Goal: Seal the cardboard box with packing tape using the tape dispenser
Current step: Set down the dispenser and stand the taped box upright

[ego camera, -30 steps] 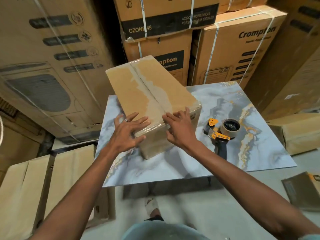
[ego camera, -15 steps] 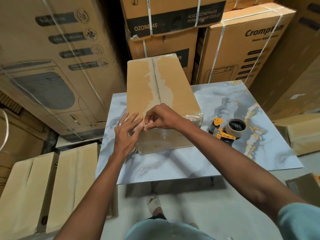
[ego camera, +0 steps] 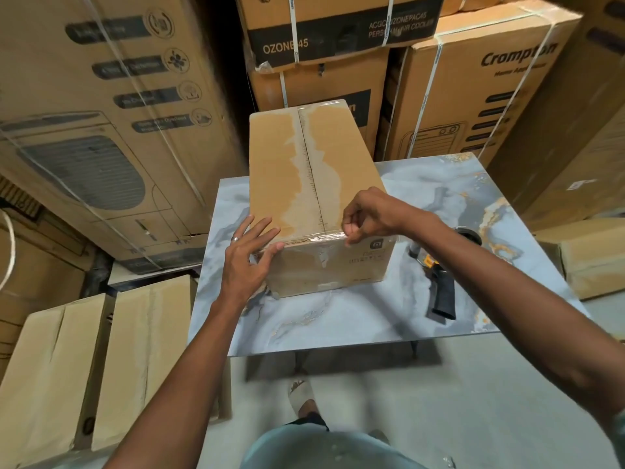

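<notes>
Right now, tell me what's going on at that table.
A person is sealing a cardboard box on a marble-patterned table. The left hand lies flat on the box's near left corner, while the right hand pinches the clear tape running along the near top edge. The tape dispenser lies unused on the table, right of the box.

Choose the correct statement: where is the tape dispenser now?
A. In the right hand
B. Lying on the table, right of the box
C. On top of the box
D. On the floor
B: the tape dispenser lies on the table, right of the cardboard box, partly hidden behind the right forearm; neither hand holds it.
</notes>
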Available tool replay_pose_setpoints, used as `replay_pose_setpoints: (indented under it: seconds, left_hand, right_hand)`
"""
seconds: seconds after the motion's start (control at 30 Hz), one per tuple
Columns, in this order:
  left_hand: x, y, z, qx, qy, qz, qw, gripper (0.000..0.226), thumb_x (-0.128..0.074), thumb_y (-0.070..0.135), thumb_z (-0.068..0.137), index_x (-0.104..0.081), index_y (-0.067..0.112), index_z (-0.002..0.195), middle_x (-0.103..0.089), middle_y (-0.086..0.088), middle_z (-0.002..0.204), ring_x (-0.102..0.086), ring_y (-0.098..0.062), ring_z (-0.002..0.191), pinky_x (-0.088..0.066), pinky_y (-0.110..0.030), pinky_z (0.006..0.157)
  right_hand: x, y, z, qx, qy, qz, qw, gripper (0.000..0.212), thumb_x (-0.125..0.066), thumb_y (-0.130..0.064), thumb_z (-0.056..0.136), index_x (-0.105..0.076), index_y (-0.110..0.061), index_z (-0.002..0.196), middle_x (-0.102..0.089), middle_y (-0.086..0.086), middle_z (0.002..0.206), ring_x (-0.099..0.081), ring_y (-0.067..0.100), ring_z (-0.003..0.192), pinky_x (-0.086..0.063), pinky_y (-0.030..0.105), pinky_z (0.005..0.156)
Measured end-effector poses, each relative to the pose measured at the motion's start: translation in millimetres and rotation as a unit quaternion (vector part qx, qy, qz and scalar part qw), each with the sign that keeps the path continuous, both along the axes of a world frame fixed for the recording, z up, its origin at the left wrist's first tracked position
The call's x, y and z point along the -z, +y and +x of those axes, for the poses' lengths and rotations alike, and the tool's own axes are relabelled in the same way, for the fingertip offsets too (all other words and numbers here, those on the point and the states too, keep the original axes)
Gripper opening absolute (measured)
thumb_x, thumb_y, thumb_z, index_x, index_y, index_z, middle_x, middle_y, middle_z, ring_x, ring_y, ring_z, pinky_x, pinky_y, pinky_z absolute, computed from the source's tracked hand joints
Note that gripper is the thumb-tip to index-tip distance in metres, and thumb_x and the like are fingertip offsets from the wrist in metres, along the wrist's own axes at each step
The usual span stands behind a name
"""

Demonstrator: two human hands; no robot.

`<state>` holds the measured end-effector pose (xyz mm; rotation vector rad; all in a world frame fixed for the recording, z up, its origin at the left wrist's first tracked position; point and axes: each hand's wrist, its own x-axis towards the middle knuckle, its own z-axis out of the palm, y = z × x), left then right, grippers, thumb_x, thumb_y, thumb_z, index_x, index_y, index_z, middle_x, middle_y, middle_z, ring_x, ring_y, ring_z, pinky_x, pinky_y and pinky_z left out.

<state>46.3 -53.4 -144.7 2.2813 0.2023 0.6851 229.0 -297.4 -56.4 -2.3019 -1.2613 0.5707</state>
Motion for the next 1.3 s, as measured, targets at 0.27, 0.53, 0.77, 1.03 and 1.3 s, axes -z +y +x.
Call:
replay_pose_setpoints:
  seconds: [0.27, 0.53, 0.77, 1.03, 1.3]
  left_hand:
    - [-0.6, 1.6, -0.5, 0.005, 0.007, 0.003, 1.0, 0.033, -0.073, 0.028, 0.092, -0.073, 0.019, 0.124, -0.061, 0.004, 0.141, -0.036, -0.015, 0.148, -0.033, -0.042, 0.12]
    - [-10.9, -9.3, 0.1, -0.035, 0.05, 0.013, 0.998, 0.033, -0.069, 0.033, 0.095, -0.073, 0.019, 0.124, -0.061, 0.004, 0.142, -0.035, -0.014, 0.147, -0.029, -0.023, 0.118]
    - [-9.0, -37.7, 14.8, -0.041, 0.04, 0.111, 0.992, 0.036, -0.05, 0.031, 0.102, -0.069, 0.018, 0.129, -0.062, -0.001, 0.141, -0.045, -0.022, 0.141, -0.025, -0.045, 0.122]
    - [7.7, -36.4, 9.7, -0.074, 0.006, 0.161, 0.984, 0.037, -0.045, 0.027, 0.105, -0.066, 0.015, 0.133, -0.059, 0.001, 0.143, -0.045, -0.023, 0.142, -0.027, -0.042, 0.12]
    - [12.1, -38.8, 10.9, -0.088, -0.014, 0.157, 0.984, 0.036, -0.047, 0.024, 0.104, -0.066, 0.013, 0.133, -0.061, -0.001, 0.141, -0.046, -0.023, 0.141, -0.027, -0.042, 0.121]
  right_hand:
    - [-1.4, -39.5, 17.3, 0.056, -0.017, -0.043, 0.997, 0.019, -0.093, -0.012, 0.067, -0.078, -0.02, 0.075, -0.076, -0.006, 0.072, -0.069, 0.004, 0.066, -0.052, 0.013, 0.064]
    - [9.7, -56.4, 3.4, 0.09, -0.076, 0.014, 0.993, 0.024, -0.093, -0.017, 0.068, -0.075, -0.018, 0.083, -0.069, -0.006, 0.075, -0.064, 0.009, 0.069, -0.046, 0.026, 0.064]
    - [74.5, -27.2, -75.6, 0.121, -0.267, 0.154, 0.944, 0.053, -0.057, -0.04, 0.099, -0.056, -0.004, 0.139, -0.057, 0.018, 0.137, -0.05, 0.035, 0.129, -0.04, 0.048, 0.111]
    - [100.0, -45.0, -75.8, 0.171, -0.31, 0.076, 0.932, 0.063, -0.031, -0.044, 0.108, -0.028, -0.007, 0.159, -0.029, 0.011, 0.165, -0.024, 0.024, 0.154, -0.016, 0.042, 0.127]
    - [92.7, -39.7, -78.9, 0.336, -0.084, 0.228, 0.91, 0.054, -0.037, -0.03, 0.111, -0.029, -0.009, 0.159, -0.022, 0.004, 0.168, -0.013, 0.013, 0.156, -0.009, 0.027, 0.127]
